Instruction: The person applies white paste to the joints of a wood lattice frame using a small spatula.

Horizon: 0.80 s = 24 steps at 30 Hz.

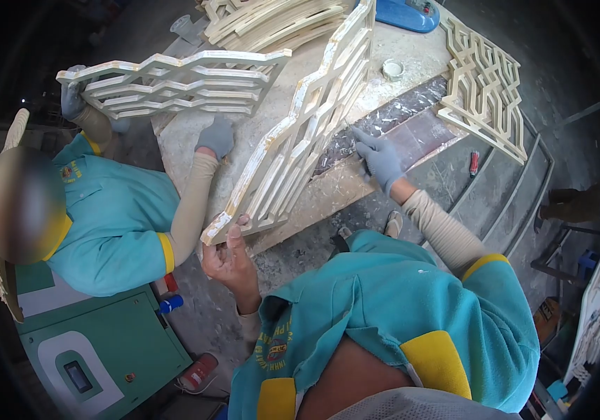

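Note:
In the head view a lattice panel (282, 140) of pale wood stands on edge across the table, white filler smeared along its top edge. My left hand (233, 266), bare, is closed on its near lower corner. My right hand (382, 162), in a grey glove, is to the right of the panel over the table's edge. Its fingers are stretched toward the panel, apart from it, and no object shows in them. Under that hand lies a dark, white-spattered strip (412, 136) on the table (335, 192).
At left a co-worker's gloved hand (73, 98) holds a second lattice panel (174, 82); the other glove (217, 136) rests near the table. Another panel (485, 87) overhangs the right side. A white tub (393, 68), blue object (406, 15) and stacked wooden pieces (279, 24) sit farther back.

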Tool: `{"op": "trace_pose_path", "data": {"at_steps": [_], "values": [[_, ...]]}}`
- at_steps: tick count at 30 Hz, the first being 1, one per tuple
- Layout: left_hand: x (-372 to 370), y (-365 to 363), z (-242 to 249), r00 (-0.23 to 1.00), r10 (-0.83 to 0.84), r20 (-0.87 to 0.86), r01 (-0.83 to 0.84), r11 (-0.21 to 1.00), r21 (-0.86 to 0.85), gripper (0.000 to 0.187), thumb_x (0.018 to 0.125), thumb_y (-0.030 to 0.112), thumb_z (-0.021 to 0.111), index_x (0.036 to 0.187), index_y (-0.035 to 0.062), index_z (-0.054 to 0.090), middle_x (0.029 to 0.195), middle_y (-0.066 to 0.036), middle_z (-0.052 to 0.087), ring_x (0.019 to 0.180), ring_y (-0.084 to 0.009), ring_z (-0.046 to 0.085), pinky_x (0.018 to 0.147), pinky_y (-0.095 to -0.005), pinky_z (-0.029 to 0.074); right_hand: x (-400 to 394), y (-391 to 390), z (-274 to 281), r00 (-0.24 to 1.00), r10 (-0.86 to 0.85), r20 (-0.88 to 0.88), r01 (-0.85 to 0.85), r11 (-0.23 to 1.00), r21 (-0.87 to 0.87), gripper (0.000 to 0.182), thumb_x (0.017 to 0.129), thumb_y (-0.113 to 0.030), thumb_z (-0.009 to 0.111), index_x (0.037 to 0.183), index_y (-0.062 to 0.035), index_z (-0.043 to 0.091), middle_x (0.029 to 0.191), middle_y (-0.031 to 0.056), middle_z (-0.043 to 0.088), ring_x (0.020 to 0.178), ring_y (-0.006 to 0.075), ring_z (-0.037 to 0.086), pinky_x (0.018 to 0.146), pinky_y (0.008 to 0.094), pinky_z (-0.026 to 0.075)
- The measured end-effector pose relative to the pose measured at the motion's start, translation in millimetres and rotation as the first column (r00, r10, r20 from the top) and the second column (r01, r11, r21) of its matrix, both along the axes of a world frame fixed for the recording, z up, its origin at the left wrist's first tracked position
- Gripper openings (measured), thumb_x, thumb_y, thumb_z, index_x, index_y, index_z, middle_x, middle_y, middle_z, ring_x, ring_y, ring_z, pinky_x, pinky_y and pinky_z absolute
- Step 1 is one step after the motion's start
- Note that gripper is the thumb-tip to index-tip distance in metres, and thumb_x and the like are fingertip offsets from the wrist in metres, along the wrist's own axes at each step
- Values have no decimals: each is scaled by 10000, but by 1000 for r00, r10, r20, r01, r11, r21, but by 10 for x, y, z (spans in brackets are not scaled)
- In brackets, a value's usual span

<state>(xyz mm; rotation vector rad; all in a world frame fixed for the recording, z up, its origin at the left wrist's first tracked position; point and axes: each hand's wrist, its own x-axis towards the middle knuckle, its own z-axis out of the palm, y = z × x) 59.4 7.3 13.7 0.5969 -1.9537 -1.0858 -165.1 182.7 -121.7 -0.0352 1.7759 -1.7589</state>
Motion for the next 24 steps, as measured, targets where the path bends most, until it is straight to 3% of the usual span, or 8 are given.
{"op": "trace_pose_path", "data": {"at_steps": [6, 10, 11, 13, 16, 20, 22, 24], "values": [[-28, 83, 117, 999, -46, -17, 46, 999, 8, 226, 971, 94, 570, 1105, -86, 585, 908, -161, 705, 840, -178, 656, 822, -310, 513, 396, -449, -308, 938, -321, 132, 346, 897, -274, 457, 967, -110, 514, 1421, -82, 480, 773, 45, 581, 517, 117, 564, 485, 256, 480], [-51, 198, 159, 999, -17, -36, 20, 996, 81, 237, 968, 98, 572, 1103, -96, 582, 876, -162, 703, 814, -186, 663, 807, -315, 525, 474, -584, -436, 924, -382, -30, 373, 915, -156, 448, 968, -116, 517, 1413, -70, 491, 983, 96, 607, 674, 137, 607, 598, 281, 515], [-41, 214, 145, 999, -16, -36, 19, 997, 81, 237, 968, 98, 572, 1103, -96, 582, 876, -162, 703, 814, -186, 663, 807, -315, 525, 473, -574, -471, 924, -381, -30, 372, 915, -156, 448, 968, -116, 517, 1413, -70, 491, 983, 96, 607, 674, 137, 607, 598, 281, 515], [-18, 222, 115, 1000, -9, -25, 11, 995, 94, 248, 964, 104, 579, 1106, -99, 580, 869, -159, 701, 803, -184, 662, 798, -314, 528, 471, -551, -524, 766, -236, -598, 340, 938, 66, 463, 937, -95, 541, 1398, -69, 510, 1005, 120, 616, 829, 172, 613, 762, 282, 499], [-14, 237, 114, 999, -17, -29, 20, 995, 93, 249, 962, 105, 583, 1111, -95, 581, 872, -156, 701, 814, -184, 661, 810, -317, 523, 481, -485, -466, 706, -287, -648, 327, 943, -61, 460, 885, -84, 567, 1345, -109, 568, 855, 171, 556, 739, 280, 561, 740, 363, 460], [-25, 167, 174, 998, -66, -25, 67, 996, 59, 218, 927, 15, 602, 1103, -113, 598, 938, -161, 708, 864, -169, 656, 825, -295, 506, 396, -156, -225, 775, -181, -606, 185, 981, -56, 430, 888, -83, 565, 1314, -134, 600, 824, 155, 565, 721, 290, 555, 707, 373, 457], [-14, 164, 184, 998, -54, 22, 53, 998, 39, 224, 919, 2, 608, 1108, -119, 601, 940, -156, 712, 876, -169, 656, 839, -300, 504, 263, 5, -95, 778, 47, -626, 178, 940, 291, 436, 895, -107, 591, 1321, -197, 604, 901, 122, 600, 768, 236, 569, 760, 325, 468], [19, 143, 150, 997, -71, 25, 70, 997, 26, 226, 916, 0, 610, 1108, -120, 602, 939, -155, 714, 880, -172, 659, 842, -303, 505, 201, -15, -163, 737, 33, -675, 213, 937, 278, 444, 881, -115, 612, 1307, -237, 616, 810, 119, 540, 699, 273, 529, 697, 376, 450]]}}
